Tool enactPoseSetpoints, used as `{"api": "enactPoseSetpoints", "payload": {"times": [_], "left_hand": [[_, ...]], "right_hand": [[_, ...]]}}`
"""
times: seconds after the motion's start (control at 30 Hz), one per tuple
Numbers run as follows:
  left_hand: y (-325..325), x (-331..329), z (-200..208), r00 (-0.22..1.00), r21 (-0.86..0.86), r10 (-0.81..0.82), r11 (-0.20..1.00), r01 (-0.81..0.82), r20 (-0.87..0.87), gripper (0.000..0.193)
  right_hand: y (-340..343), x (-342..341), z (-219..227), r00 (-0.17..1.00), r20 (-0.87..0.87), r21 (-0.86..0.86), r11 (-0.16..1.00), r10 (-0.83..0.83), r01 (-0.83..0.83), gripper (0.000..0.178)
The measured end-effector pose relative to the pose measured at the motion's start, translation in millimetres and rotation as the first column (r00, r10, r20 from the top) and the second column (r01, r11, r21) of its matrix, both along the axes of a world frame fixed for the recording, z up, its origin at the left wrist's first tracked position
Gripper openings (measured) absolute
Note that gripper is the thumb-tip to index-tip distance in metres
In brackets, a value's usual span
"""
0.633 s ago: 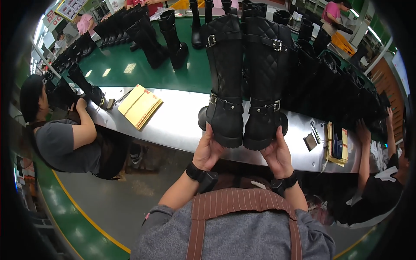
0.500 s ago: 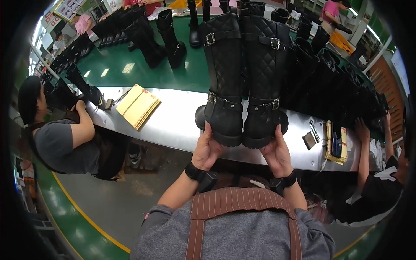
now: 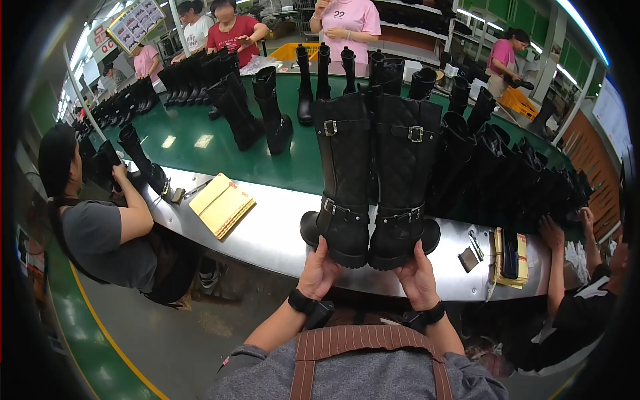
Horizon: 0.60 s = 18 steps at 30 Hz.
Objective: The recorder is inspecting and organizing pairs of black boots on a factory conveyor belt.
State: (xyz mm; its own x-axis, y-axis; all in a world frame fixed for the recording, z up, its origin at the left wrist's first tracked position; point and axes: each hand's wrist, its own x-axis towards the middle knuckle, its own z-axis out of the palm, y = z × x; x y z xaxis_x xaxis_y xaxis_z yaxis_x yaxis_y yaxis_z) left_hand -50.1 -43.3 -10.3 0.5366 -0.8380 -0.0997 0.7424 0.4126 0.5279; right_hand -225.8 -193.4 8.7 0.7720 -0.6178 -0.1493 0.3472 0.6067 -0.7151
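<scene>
Two tall black boots stand upright side by side in front of me, quilted on the shaft and strapped with silver buckles. My left hand [image 3: 319,270] grips the left boot [image 3: 344,180] low down, thumb on its side and fingers under the sole. The right boot [image 3: 405,183] is held the same way by my right hand [image 3: 419,277]. Both boots are close together above the front edge of the metal-topped bench [image 3: 280,240]. The fingers beneath the soles are mostly hidden.
A stack of yellow cards [image 3: 222,205] lies left on the bench. At right are a brown block [image 3: 468,259] and another yellow stack [image 3: 510,267] with a dark phone-like object. Many black boots [image 3: 520,173] crowd the green table [image 3: 200,150]. Co-workers sit at both sides.
The view has tilted up, so the bench, boots and hands appear lower and more people show at the back. Both hands keep hold of the boots.
</scene>
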Motion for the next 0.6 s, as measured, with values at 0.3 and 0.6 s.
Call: {"api": "enactPoseSetpoints", "payload": {"times": [0.3,0.6], "left_hand": [[2.9,-10.5,3.0,0.937,-0.335,-0.348,0.881,0.334,0.019,0.066],[8.9,-20.6,-14.1,0.789,-0.442,-0.561,0.791,0.423,-0.251,0.059]], "right_hand": [[-2.1,0.9,-10.5,0.95,-0.308,-0.502,0.856,-0.043,-0.124,0.081],[-45.4,-31.0,64.1,0.987,-0.04,-0.943,0.322,0.157,-0.089,0.131]]}}
